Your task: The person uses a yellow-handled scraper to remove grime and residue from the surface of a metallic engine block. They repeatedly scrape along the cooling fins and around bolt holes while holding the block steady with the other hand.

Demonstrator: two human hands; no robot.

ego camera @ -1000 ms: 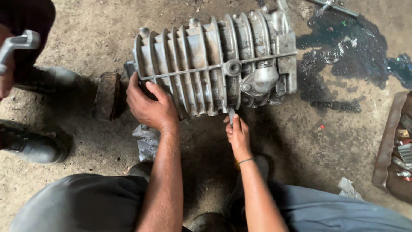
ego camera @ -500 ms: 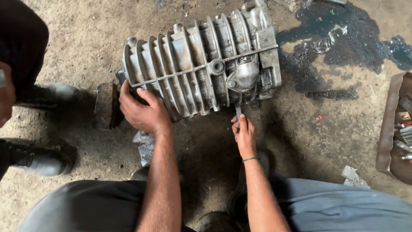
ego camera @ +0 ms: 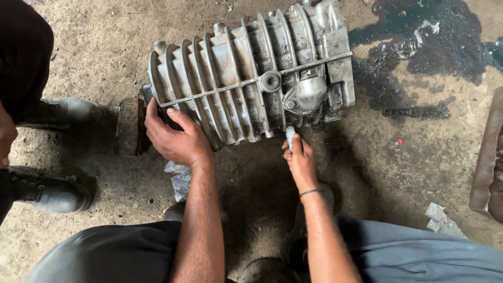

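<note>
The left hand [ego camera: 175, 137], fingers spread, is bracing the ribbed gearbox casing [ego camera: 251, 78]; the right hand [ego camera: 299, 160] is pinching a small metal tool [ego camera: 290, 135] at its near edge, not yet free.

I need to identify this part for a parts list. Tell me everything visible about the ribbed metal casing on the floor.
The ribbed metal casing looks like grey cast metal, dull and grimy, lying tilted on the dirt floor. Parallel fins cross its upper face, cut by one long ridge with a round boss midway; a rounded housing bulges near its right end. The left hand rests on its left end, and the right hand holds a small pale tool against its lower edge.
</note>
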